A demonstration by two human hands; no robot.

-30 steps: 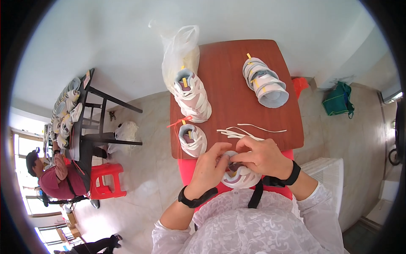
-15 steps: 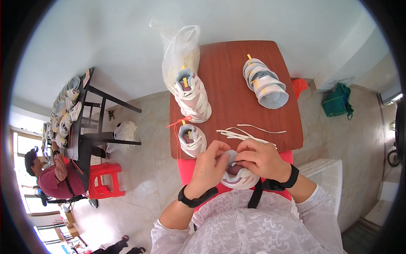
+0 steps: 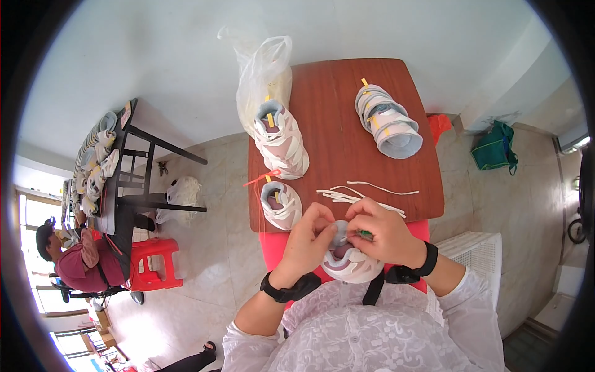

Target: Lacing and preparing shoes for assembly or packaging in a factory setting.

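While both hands work together at the near edge of the reddish-brown wooden table (image 3: 347, 136), the left hand (image 3: 310, 239) and right hand (image 3: 384, 232) pinch the tongue of a small white-and-pink fabric sneaker (image 3: 348, 263) (held over the lap). Loose white laces (image 3: 365, 193) lie just beyond the knuckles.
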